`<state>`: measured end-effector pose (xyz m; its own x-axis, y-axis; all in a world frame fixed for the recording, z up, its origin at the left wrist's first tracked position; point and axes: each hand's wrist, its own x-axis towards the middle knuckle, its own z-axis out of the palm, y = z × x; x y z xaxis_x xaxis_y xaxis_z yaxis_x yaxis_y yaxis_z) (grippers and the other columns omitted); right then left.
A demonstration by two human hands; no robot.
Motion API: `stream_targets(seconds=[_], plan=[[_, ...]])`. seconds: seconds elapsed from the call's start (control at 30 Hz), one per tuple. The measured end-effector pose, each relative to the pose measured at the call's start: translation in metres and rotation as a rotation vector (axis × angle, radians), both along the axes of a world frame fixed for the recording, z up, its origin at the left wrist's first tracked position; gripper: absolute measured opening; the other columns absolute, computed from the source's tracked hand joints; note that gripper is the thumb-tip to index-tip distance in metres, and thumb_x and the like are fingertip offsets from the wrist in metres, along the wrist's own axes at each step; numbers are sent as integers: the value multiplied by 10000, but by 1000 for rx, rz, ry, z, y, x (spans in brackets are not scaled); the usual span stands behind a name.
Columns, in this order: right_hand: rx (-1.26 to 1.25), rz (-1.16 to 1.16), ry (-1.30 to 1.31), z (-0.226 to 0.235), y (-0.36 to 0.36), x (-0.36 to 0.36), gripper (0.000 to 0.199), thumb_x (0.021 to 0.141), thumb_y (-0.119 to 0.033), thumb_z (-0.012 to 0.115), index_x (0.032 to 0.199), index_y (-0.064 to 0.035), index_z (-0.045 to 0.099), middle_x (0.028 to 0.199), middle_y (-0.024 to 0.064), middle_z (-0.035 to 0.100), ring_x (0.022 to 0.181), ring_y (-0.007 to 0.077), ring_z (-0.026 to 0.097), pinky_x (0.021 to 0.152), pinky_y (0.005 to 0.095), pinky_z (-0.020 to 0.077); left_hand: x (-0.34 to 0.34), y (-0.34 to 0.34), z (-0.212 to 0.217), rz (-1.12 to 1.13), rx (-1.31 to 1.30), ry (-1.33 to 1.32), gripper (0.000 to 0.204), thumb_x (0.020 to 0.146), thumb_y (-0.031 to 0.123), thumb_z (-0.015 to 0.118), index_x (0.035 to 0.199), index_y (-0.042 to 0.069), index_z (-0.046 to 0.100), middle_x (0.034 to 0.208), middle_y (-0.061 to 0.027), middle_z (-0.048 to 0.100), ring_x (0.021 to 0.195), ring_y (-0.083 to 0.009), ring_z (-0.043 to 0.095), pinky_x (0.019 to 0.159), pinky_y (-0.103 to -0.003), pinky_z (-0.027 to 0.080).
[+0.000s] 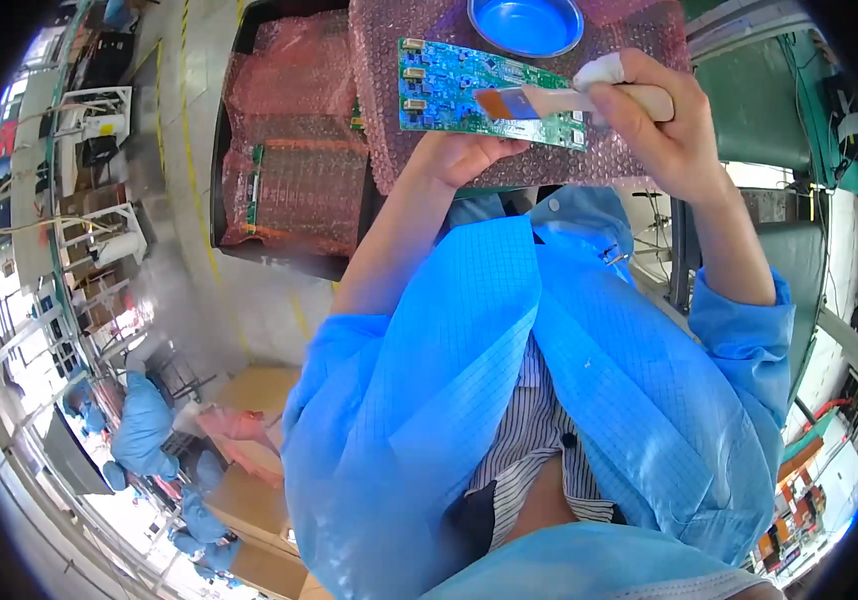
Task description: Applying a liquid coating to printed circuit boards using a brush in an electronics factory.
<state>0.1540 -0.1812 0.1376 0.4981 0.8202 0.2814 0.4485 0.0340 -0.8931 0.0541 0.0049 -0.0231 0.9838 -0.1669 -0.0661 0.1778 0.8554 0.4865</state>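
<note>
A green circuit board (439,90) with white connectors along its left end is in my left hand (459,157). That hand grips the board's near edge, and most of its fingers are hidden underneath. My right hand (671,130) is closed round the pale handle of a flat paintbrush (559,100), with a white covering on one fingertip. The brush's brown bristles lie over the middle of the board; whether they touch it, I cannot tell. Just beyond the board stands a round metal bowl (526,28) that looks blue inside.
Pink bubble wrap (386,150) covers the surface under the board. To the left, a black tray (221,215) holds more bubble wrap and boards. Cardboard boxes (259,395) stand at the lower left, near people in blue (146,425). A green surface (764,110) is at right.
</note>
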Motion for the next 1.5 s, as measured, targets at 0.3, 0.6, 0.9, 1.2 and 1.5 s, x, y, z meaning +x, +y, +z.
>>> stream_targets(seconds=[0.3,0.6,0.9,1.2,1.5], plan=[[57,-213,96,-18,-2,9,171,861,-161,551,948,-20,593,718,-16,552,641,35,484,553,188,389,5,-1,14,51,70,3,452,889,363,445,1245,85,416,1250,-122,464,1091,-276,497,881,-473,436],[54,-293,98,-18,9,15,185,876,-192,538,960,-43,606,711,-21,570,657,13,506,561,162,404,5,-1,19,95,82,116,498,878,380,465,1254,60,400,1250,-146,462,1101,-302,495,871,-479,450],[4,-328,113,-19,17,19,175,876,-193,535,919,-35,596,702,-20,555,633,26,489,544,181,392,7,3,24,113,91,61,508,863,402,484,1245,76,402,1219,-115,485,1096,-283,501,854,-459,470],[6,-416,151,-19,19,21,117,856,-108,537,827,0,573,640,-12,534,589,41,473,523,192,383,3,12,24,130,34,37,499,862,410,478,1246,98,413,1225,-116,485,1071,-317,510,838,-493,470],[-120,-438,144,-32,11,22,184,870,-206,540,920,-49,623,688,-20,570,610,27,500,537,176,398,1,14,16,156,63,22,514,868,429,455,1241,76,422,1248,-129,466,1111,-318,483,883,-517,433]])
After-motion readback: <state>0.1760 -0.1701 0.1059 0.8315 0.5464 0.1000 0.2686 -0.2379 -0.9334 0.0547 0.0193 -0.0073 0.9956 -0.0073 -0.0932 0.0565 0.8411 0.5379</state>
